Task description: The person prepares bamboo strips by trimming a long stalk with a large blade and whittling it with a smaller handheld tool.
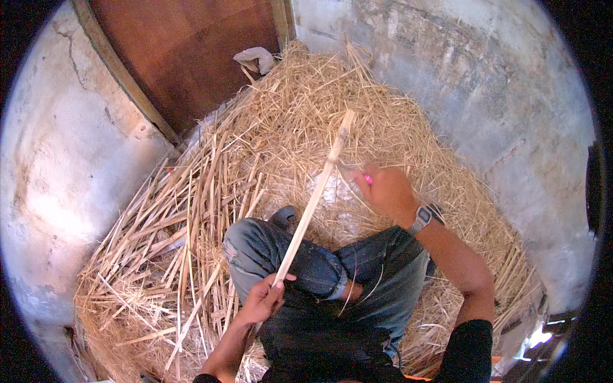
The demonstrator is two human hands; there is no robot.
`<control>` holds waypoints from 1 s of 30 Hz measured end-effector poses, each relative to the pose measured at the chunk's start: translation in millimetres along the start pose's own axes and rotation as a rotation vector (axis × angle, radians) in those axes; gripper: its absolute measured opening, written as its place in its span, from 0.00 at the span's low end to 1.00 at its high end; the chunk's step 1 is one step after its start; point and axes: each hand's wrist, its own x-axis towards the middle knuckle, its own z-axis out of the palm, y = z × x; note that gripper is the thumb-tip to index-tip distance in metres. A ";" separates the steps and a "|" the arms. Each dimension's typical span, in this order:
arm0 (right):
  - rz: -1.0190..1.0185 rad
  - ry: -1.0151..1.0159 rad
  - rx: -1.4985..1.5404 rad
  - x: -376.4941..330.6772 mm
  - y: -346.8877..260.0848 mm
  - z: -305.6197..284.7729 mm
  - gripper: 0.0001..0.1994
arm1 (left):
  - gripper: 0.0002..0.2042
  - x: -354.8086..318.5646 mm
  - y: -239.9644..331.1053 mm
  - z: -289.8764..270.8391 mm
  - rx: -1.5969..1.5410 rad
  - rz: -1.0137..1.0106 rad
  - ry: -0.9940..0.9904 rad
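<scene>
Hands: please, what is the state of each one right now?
Left hand: closed on the lower end of a long pale strip.
Right hand: closed on a pink-handled tool, at the strip.

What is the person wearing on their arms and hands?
Both hands are bare, with no gloves. The right hand has a wristwatch with a grey band just behind it, and a black sleeve covers the upper arm. The left hand has nothing on its wrist; a dark sleeve edge shows at the picture's bottom.
</scene>
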 end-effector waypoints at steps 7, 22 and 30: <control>-0.051 -0.074 0.323 -14.5 -23.3 -3.0 0.26 | 0.19 13.8 -2.5 3.6 -0.035 0.063 -0.036; 0.402 0.109 0.194 -93.4 80.2 -9.6 0.17 | 0.18 -24.2 42.2 -123.9 0.548 0.227 0.720; 1.034 -0.246 0.014 -319.1 221.6 -3.0 0.27 | 0.33 -49.6 -50.0 -161.1 1.081 -0.050 0.980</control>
